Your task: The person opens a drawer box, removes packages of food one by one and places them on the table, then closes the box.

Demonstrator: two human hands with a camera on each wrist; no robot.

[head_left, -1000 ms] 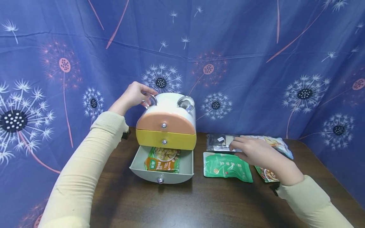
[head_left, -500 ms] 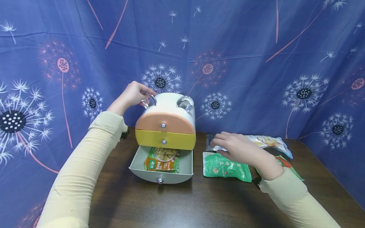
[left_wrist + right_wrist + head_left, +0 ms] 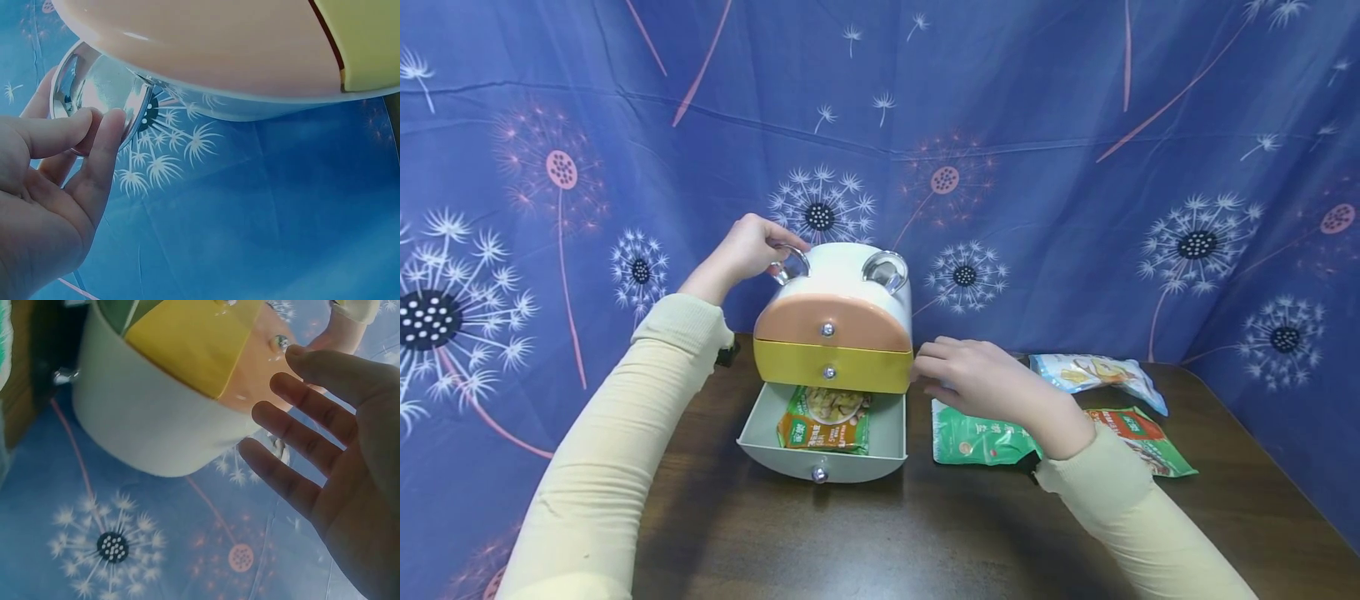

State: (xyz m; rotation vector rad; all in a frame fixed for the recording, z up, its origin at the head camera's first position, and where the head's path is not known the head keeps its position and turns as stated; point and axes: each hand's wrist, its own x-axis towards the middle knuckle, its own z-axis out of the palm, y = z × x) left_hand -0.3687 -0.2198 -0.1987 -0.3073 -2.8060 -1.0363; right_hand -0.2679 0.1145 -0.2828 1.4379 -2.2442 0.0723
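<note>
A small white cabinet (image 3: 842, 265) with round silver ears stands on the table. Its orange drawer (image 3: 793, 321) and yellow drawer (image 3: 793, 364) are closed, while the pale green bottom drawer (image 3: 868, 468) is pulled out, holding a green-and-orange food packet (image 3: 820, 432). My left hand (image 3: 747, 250) grips the left silver ear (image 3: 103, 87) between thumb and fingers. My right hand (image 3: 981, 379) is beside the cabinet's right side, fingers spread and slightly bent, holding nothing in the right wrist view. Whether its fingertips touch the cabinet I cannot tell.
Right of the cabinet lie a green packet (image 3: 973, 437), a blue-and-white packet (image 3: 1097, 372) and a red-and-green packet (image 3: 1150, 442). A dark packet there is almost hidden behind my right hand. A blue dandelion-print cloth (image 3: 1037, 208) hangs behind the table (image 3: 880, 542).
My right hand has moved left from above the packets to the cabinet's right side, uncovering the red-and-green packet. My left hand has stayed on the ear.
</note>
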